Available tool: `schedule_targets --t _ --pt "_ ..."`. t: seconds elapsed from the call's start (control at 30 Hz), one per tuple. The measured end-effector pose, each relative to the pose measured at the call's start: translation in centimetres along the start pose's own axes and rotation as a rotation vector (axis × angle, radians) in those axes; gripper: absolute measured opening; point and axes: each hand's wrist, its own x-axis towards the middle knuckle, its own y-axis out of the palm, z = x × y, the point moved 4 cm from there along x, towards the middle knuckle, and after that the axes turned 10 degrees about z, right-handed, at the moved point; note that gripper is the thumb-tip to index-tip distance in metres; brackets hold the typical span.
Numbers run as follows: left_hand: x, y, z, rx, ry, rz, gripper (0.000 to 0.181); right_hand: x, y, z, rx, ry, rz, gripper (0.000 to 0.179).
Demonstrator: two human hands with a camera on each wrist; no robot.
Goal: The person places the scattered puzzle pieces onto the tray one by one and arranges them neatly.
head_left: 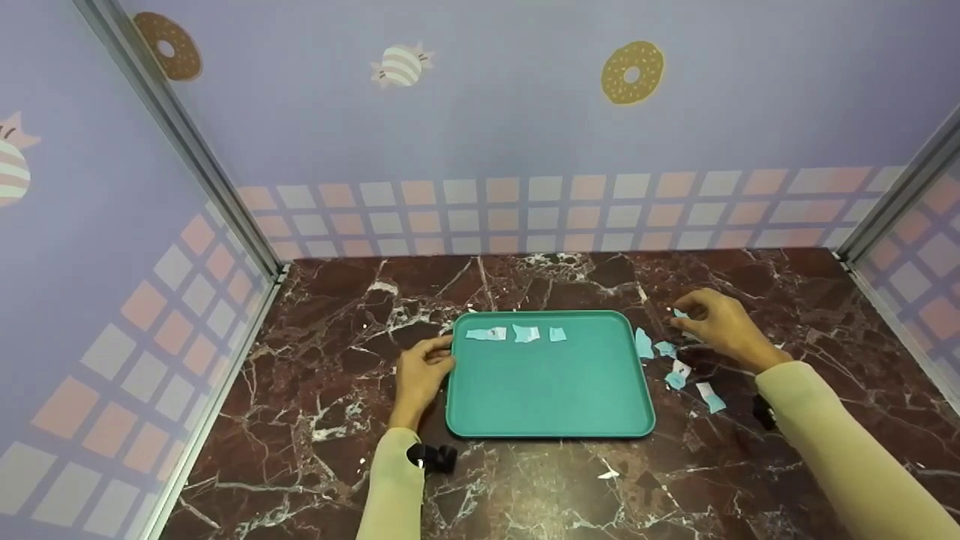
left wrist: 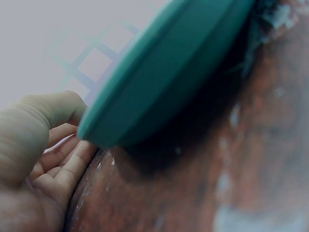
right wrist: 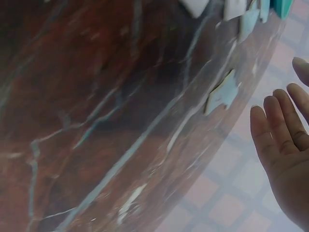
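Observation:
A green tray [head_left: 551, 390] lies on the marbled tabletop, with a row of light-blue and white irregular fragments [head_left: 525, 334] along its far side. At the tray's left edge, my left hand [head_left: 421, 375] holds the rim between thumb and fingers. Off to the tray's right, my right hand [head_left: 720, 324] hovers with thumb and fingers apart around a small light-blue fragment [right wrist: 223, 92]. That piece lies on the tabletop, apart from the fingers in the right wrist view. More loose fragments [head_left: 677, 375] are scattered between the tray and my right hand.
A small white scrap [head_left: 608, 475] lies in front of the tray. Tiny crumbs dot the dark red marble tabletop [head_left: 322, 457]. Printed panels [head_left: 495, 135] enclose the table at the back and both sides.

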Motion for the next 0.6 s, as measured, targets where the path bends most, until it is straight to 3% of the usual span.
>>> schedule_targets --t 0.6 --pt "-0.2 0.0 -0.1 -0.002 -0.012 0.02 0.034 -1.0 -0.1 -3.6 -0.018 0.062 0.024 0.03"
